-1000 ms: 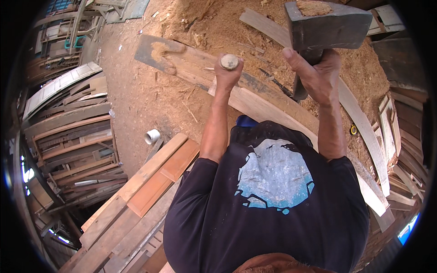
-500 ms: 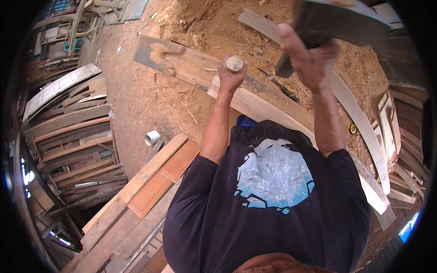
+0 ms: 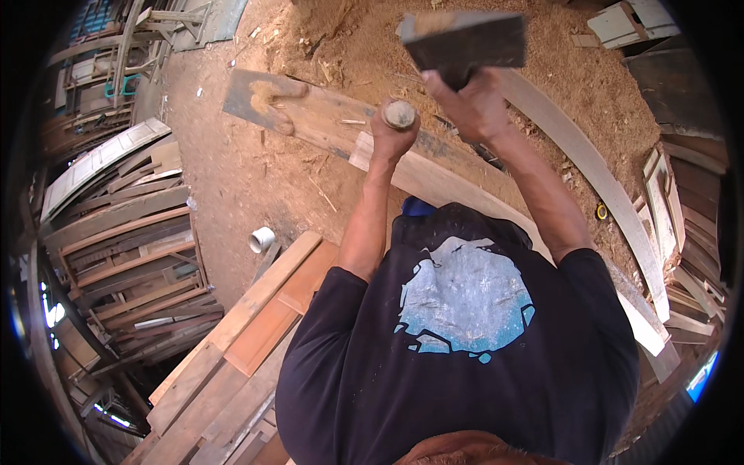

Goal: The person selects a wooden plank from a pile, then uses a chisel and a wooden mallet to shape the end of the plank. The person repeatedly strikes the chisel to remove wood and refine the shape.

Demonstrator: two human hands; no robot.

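Note:
My left hand [image 3: 394,138] is closed around an upright tool, probably a chisel, whose round pale handle end [image 3: 399,115] faces up. Its lower part is hidden beneath the fist. In my right hand [image 3: 479,108] is a mallet with a broad dark block head [image 3: 465,45], raised beyond and to the right of the handle end, apart from it. Below my hands lies a pale wooden board [image 3: 449,184], on or against a wider worn plank [image 3: 325,112] with sawdust at its far end.
Curved pale boards [image 3: 589,159] lie on the shavings to the right, near a small yellow-and-black round thing [image 3: 601,210]. A white cylinder [image 3: 261,239] sits on the ground at left. Stacked planks [image 3: 232,333] are beside my left arm, with wooden frames [image 3: 132,248] farther left.
My right hand has swung the mallet leftward, closer to the upright tool. My left hand stays in nearly the same place, still gripping the handle.

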